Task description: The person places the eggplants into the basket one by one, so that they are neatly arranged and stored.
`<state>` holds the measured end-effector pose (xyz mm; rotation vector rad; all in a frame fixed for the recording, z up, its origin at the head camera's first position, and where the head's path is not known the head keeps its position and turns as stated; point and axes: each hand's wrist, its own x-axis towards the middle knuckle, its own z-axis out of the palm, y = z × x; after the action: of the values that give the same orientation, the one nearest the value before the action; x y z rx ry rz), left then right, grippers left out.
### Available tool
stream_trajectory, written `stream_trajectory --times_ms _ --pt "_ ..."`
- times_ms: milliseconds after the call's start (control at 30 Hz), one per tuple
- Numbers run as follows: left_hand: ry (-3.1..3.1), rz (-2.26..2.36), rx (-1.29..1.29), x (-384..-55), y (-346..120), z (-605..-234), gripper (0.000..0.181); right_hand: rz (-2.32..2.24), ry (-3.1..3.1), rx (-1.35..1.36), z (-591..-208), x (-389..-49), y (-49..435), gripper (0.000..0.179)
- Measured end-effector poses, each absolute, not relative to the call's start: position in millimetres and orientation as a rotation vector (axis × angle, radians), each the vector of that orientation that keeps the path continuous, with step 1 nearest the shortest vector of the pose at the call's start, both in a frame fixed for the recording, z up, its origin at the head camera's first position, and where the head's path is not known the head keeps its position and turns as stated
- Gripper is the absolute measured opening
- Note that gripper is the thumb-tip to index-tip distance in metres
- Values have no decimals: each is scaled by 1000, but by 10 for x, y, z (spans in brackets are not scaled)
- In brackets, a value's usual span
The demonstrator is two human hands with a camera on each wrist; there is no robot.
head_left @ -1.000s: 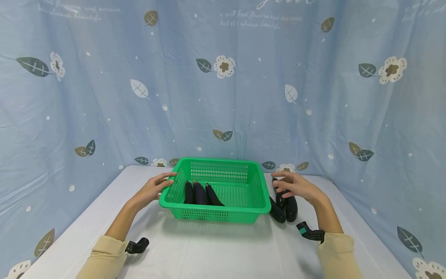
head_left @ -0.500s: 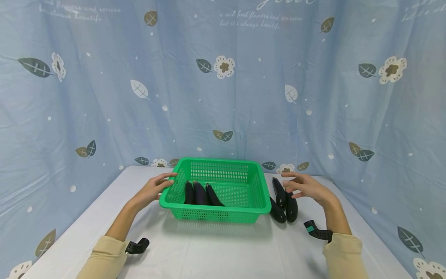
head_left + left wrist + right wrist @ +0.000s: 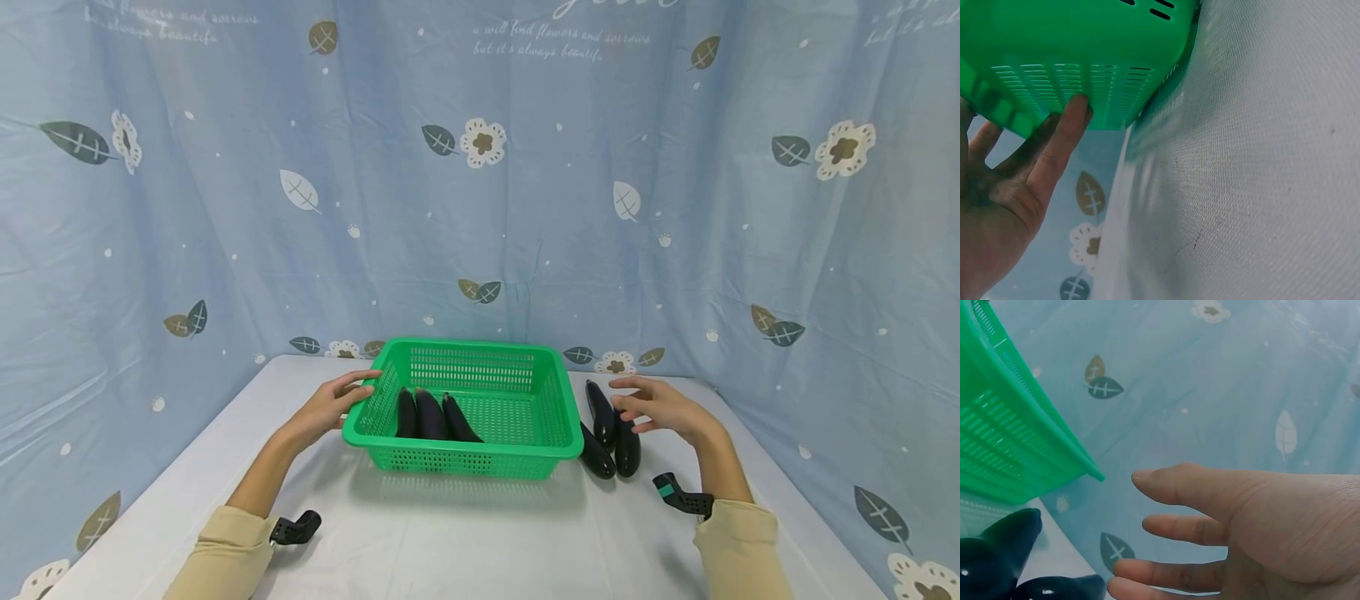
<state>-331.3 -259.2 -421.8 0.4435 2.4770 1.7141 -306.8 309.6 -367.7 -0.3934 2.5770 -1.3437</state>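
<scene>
A green plastic basket [image 3: 457, 463] with slotted sides stands mid-table in the head view. Inside, toward its left, lie three dark eggplants [image 3: 431, 417]. My left hand [image 3: 326, 410] holds the basket's left rim, fingers over the edge; in the left wrist view a digit [image 3: 1063, 137] presses the outer side wall. Three more glossy eggplants [image 3: 601, 414] lie on the table close by the basket's right side. Above them hovers my right hand [image 3: 663, 407], fingers loosely spread and holding nothing. In the right wrist view, eggplants [image 3: 1000, 550] show below the basket's edge, apart from that hand.
A white cloth covers the table [image 3: 450, 542]. Behind and at both sides hangs a blue curtain [image 3: 480, 233] printed with leaves and flowers. Each wrist wears a black camera mount, such as the right camera mount [image 3: 682, 497].
My right hand has drawn back to the right from above the eggplants, uncovering more of them. The left hand, basket and eggplants have stayed in place.
</scene>
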Motion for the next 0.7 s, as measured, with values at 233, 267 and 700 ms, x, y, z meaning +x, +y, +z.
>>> stream_trajectory --times_ms 233,267,700 --pt "2478 1708 446 -3321 -2598 -4215 55 -1330 2583 -334 -3718 -3097 3112 66" --pt "2478 1708 446 -3321 -2597 -4213 55 -1323 2589 -327 -3723 -3099 3115 66" --pt "2477 1708 430 -3313 -2590 -4205 55 -1217 2672 -217 -3834 -3133 3172 70"
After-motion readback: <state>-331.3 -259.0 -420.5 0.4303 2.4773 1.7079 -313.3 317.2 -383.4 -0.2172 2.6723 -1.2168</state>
